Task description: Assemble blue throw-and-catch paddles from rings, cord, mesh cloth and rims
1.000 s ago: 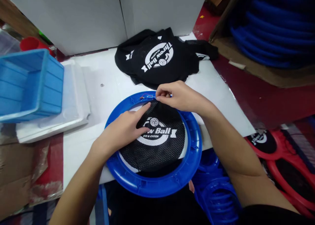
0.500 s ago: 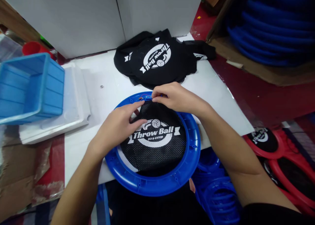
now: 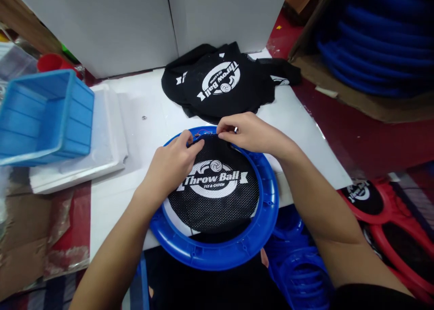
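Note:
A blue plastic ring [image 3: 217, 258] rests partly over the front edge of the white table, its ribbed side up. Across its opening lies a round black mesh fabric [image 3: 217, 215] printed "Throw Ball". My left hand [image 3: 172, 163] is closed at the ring's far left, thumb and fingers pinching the fabric's edge. At the far rim my right hand [image 3: 252, 131] also pinches that edge, a short way to the right. Thin wires [image 3: 204, 132] with small parts show in the ring's channel between the two hands. The exact grip under the fingertips is partly hidden.
More printed black mesh pieces [image 3: 220, 83] are heaped at the back of the table [image 3: 142, 142]. On the left, a blue bin [image 3: 74, 115] sits on a white foam lid [image 3: 111, 156]. Blue rings [image 3: 369, 52] fill a carton at right; red rings [image 3: 376, 210] lie below.
My left hand's fingers have closed from a spread pose onto the fabric's edge. The mesh is drawn up slightly toward the far rim. The right hand keeps its pinch there.

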Demonstrator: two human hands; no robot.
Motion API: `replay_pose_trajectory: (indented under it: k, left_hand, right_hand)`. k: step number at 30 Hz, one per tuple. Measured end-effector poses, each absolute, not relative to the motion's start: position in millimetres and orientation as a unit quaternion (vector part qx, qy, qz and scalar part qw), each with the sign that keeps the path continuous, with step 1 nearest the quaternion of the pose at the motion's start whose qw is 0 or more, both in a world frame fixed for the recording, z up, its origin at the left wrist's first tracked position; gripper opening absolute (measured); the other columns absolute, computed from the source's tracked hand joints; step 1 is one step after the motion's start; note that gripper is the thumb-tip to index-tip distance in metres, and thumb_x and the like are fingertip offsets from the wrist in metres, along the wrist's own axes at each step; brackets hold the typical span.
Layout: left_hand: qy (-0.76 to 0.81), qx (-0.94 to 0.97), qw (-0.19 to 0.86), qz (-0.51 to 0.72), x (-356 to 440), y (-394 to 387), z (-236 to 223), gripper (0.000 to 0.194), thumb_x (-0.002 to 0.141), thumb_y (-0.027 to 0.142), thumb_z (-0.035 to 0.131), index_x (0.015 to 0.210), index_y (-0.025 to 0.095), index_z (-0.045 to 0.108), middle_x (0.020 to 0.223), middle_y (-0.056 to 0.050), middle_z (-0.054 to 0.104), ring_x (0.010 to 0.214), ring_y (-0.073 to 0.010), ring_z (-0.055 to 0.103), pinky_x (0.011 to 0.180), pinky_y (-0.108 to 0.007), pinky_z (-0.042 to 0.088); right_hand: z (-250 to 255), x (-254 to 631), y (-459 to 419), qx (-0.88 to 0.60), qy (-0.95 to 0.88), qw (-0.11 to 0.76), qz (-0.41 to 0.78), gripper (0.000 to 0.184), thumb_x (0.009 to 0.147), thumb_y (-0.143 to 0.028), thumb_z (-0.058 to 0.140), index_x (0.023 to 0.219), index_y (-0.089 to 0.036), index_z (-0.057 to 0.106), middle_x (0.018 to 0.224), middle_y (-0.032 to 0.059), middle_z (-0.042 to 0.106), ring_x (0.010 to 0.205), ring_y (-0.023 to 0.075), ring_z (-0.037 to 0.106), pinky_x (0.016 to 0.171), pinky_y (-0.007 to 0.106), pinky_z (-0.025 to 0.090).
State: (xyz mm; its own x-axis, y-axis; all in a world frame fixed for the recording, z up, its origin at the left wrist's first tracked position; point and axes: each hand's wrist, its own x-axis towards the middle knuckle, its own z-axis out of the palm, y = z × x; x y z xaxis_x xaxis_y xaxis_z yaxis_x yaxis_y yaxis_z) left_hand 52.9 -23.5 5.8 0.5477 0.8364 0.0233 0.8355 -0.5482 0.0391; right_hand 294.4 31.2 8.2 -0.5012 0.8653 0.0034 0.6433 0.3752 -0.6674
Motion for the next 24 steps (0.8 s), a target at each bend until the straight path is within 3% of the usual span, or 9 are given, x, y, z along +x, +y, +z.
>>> replay_pose_trajectory:
  k: [10,24]
  left_hand:
    - [0.476,0.877,0.011,-0.060,68,-21,10,0.062,0.105,0.012,0.044,0.163,0.032,0.045,0.127,-0.017,0.061,0.102,-0.0300,0.067,0.060,-0.030,0.049]
    - [0.472,0.882,-0.012,-0.002,71,-20,2,0.053,0.100,0.008,0.048,0.149,0.026,0.056,0.120,-0.018,0.064,0.096,-0.0303,0.069,0.062,-0.032,0.053]
  right_hand:
    - [9,292,31,-0.486,-0.790,0.186,0.326,0.012,0.089,-0.015,0.064,0.088,-0.018,0.076,0.082,0.0024,0.074,0.079,0.0173,0.065,0.075,0.030,0.045]
    - [4,293,38,-0.482,-0.785,0.204,0.331,0.010,0.085,-0.016,0.065,0.085,-0.019,0.075,0.081,0.0015,0.074,0.078,0.0166,0.064,0.073,0.029,0.045]
